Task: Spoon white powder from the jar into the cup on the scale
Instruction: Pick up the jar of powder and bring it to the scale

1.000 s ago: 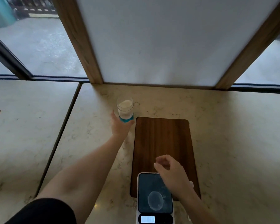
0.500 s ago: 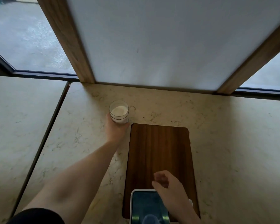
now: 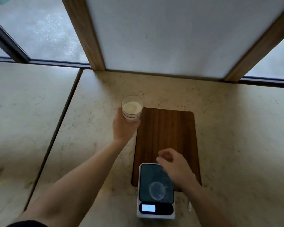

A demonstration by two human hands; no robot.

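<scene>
The left hand (image 3: pixel 124 126) wraps the jar (image 3: pixel 132 108) of white powder at the board's (image 3: pixel 166 133) eleven o'clock. Clear, likely rigid and slippery, it suits a mid-wall grip. The right hand (image 3: pixel 175 166), loosely curled and empty, hovers over the scale (image 3: pixel 156 190).

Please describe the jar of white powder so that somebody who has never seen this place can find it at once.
Find the dark wooden board on the pale marble counter. Just off its far left corner, the left hand grips a clear jar. It is the only open container with white powder inside.
</scene>
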